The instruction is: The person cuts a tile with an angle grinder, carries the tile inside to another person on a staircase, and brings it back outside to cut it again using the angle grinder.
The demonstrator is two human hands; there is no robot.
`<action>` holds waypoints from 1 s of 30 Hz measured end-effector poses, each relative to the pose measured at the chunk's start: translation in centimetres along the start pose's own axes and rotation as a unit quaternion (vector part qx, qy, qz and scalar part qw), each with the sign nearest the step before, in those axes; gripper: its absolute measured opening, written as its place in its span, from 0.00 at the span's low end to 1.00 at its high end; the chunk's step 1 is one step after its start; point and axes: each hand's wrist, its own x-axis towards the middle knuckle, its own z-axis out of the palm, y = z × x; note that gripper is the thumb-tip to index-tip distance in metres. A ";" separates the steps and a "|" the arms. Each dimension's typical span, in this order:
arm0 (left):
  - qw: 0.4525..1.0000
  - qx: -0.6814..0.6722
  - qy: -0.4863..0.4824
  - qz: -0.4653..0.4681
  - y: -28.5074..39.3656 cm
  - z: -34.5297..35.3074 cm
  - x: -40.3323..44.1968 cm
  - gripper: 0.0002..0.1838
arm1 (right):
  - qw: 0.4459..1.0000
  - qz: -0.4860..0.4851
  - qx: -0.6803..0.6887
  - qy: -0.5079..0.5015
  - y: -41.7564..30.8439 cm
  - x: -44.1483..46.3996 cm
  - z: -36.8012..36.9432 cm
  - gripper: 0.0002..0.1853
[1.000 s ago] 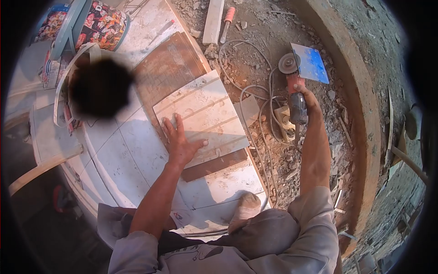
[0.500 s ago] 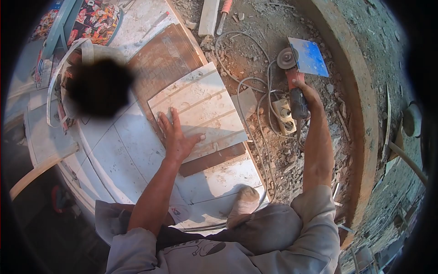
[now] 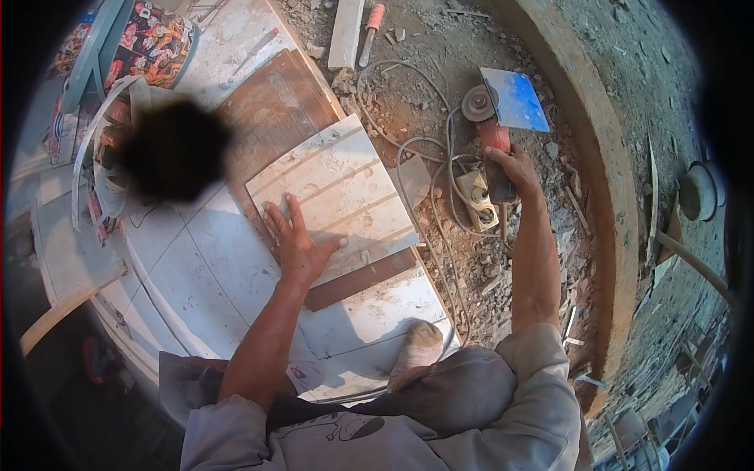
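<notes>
Quantities: one angle grinder [image 3: 492, 136], one blue-and-white plate [image 3: 516, 100], one ridged tile [image 3: 345, 184], one socket block [image 3: 476, 198], one red-handled tool [image 3: 371, 33], two hands [image 3: 299, 250].

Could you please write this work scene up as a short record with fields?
left hand: spread flat on the grooved tile
right hand: gripping the angle grinder
grinder fittings: disc, blue-and-white plate beside it
under the tile: brown panels
socket block: on rubbly ground, near the grinder
red-handled tool: beside a pale strip
</notes>
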 end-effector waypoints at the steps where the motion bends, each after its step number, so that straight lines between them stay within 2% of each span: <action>1: 1.000 -0.002 0.000 -0.001 -0.1 0.0 0.0 0.75 | 1.000 -0.001 -0.014 0.011 0.1 0.0 0.1 0.45; 5: 1.000 0.003 0.001 0.007 -0.4 0.2 0.1 0.75 | 0.999 -0.005 0.002 0.045 0.9 0.3 0.9 0.40; 7: 1.000 0.000 -0.001 0.003 -0.6 0.4 0.0 0.75 | 0.961 -0.038 -0.202 0.184 0.8 0.1 1.4 0.37; 8: 1.000 0.006 0.008 0.017 -0.8 0.6 0.0 0.75 | 0.961 -0.039 -0.203 0.184 0.9 -0.3 1.6 0.37; 10: 0.999 0.012 0.018 0.031 -0.8 0.4 0.2 0.75 | 0.896 -0.214 -0.245 0.303 -1.7 -4.1 3.0 0.33; 12: 1.000 0.008 0.000 0.008 -0.3 0.1 0.0 0.74 | 0.949 -0.248 -0.105 0.166 -4.9 -9.4 5.9 0.30; 14: 1.000 0.014 -0.001 0.004 -0.2 -0.1 -0.2 0.73 | 0.984 -0.172 -0.027 -0.040 -6.5 -13.4 9.6 0.30; 17: 1.000 0.012 0.017 0.021 -0.3 -0.2 -0.4 0.70 | 0.972 -0.222 -0.054 -0.057 -5.4 -15.0 14.7 0.29; 19: 0.999 0.008 0.030 0.038 -1.5 0.3 -0.3 0.68 | 0.975 -0.193 -0.100 -0.051 -5.3 -15.2 16.4 0.30; 21: 0.991 -0.106 0.084 0.012 -2.5 0.8 -0.3 0.61 | 0.980 -0.163 -0.088 -0.070 -5.2 -14.8 16.3 0.30; 22: 0.990 -0.112 0.083 0.012 -2.7 0.8 -0.5 0.61 | 0.984 -0.135 -0.077 -0.089 -5.4 -14.5 15.8 0.29; 23: 0.986 -0.145 0.085 -0.014 -2.9 0.6 -0.6 0.57 | 0.983 -0.137 -0.084 -0.088 -5.7 -14.3 15.4 0.29; 24: 0.980 -0.177 0.087 -0.040 -3.0 0.1 -0.6 0.53 | 0.985 -0.113 -0.058 -0.120 -6.6 -14.3 15.0 0.28; 25: 0.979 -0.180 0.090 -0.041 -3.1 -0.6 -0.4 0.53 | 0.984 -0.088 -0.030 -0.153 -7.6 -14.3 14.8 0.27; 26: 0.973 -0.214 0.078 -0.042 -3.2 -1.3 -0.6 0.52 | 0.984 -0.085 -0.033 -0.154 -8.4 -14.9 14.5 0.27; 28: 0.964 -0.252 0.062 -0.050 -4.2 -2.4 -0.9 0.50 | 0.963 -0.013 0.025 -0.266 -12.5 -17.3 13.0 0.25; 30: 0.930 -0.347 0.051 -0.109 -5.3 -4.3 -1.8 0.47 | 0.960 -0.013 0.003 -0.280 -15.0 -18.8 13.1 0.25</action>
